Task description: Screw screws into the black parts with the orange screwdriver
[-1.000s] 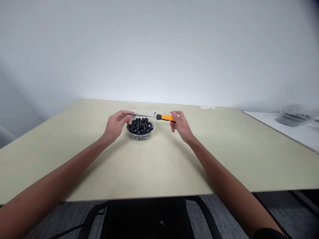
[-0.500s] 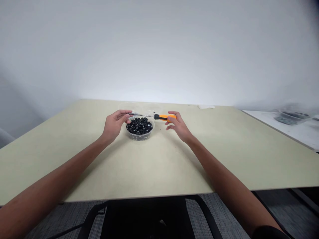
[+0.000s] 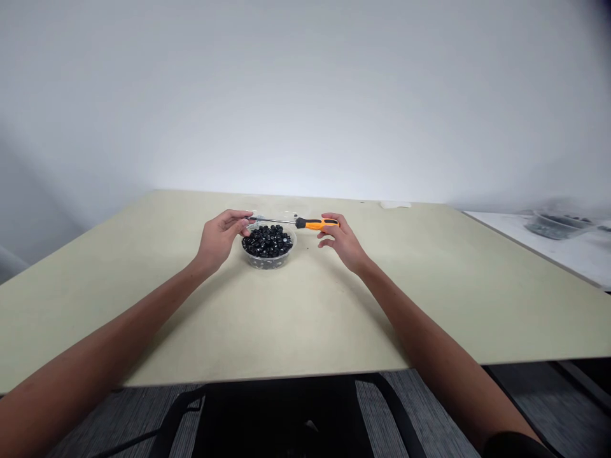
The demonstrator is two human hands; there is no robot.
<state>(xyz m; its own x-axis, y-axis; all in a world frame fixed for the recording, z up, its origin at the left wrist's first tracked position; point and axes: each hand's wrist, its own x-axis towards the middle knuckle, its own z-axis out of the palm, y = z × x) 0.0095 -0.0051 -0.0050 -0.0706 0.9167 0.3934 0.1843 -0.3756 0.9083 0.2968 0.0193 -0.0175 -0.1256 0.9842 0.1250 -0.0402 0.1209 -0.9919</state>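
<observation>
An orange and black screwdriver (image 3: 317,224) lies level in the air over the far rim of a clear plastic bowl. My right hand (image 3: 344,242) has its handle between thumb and fingers, with the lower fingers loosely curled. At the other end, my left hand (image 3: 220,236) pinches around the tip of the metal shaft. Something dark shows between those fingertips, too small to make out. Small black plastic pieces (image 3: 268,240) fill the bowl (image 3: 267,263), which stands on the table just below the shaft.
Behind the bowl lie clear plastic lids or containers (image 3: 291,207), hard to make out. The pale table (image 3: 305,318) reaches back to a white wall. A white scrap (image 3: 395,205) lies at its far edge. Another clear tub (image 3: 556,226) stands on a white surface at right.
The screwdriver's handle has turned about its long axis, so different orange and black patches face me. Both hands and the bowl stay in nearly the same place.
</observation>
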